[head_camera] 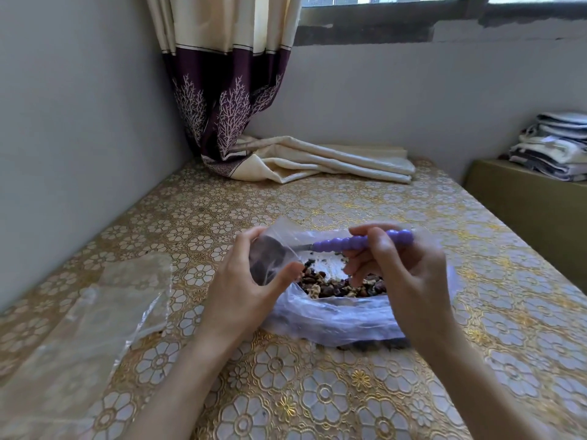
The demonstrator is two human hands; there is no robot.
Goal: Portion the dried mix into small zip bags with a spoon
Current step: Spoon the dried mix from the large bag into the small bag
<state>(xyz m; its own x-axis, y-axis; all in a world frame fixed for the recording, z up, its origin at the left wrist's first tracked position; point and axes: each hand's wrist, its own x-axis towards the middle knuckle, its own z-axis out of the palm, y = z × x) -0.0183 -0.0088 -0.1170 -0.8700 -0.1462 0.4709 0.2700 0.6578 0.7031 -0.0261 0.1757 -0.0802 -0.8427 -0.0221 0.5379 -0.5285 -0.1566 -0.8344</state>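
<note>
left hand (251, 274) pinches a limp, slippery small zip bag (270, 258) by its mouth while right hand (397, 265) grips a purple-handled spoon (355, 243), seemingly tipping inside.

Soft daylight from window (381, 1) top right, wide-angle warp at edges.

- Gold floral tablecloth (317, 392) spreads across the whole surface.
- At the tablecloth's far left corner, a cream-and-purple curtain (222, 74) hangs down.
- Its loose end, a folded cream cloth (333, 161), lies along the tablecloth's far edge.
- Beyond the tablecloth's right side, stacked folded linens (552, 146) sit on an olive box (524, 211).
- Window (397, 11) above, past the far edge.
</note>
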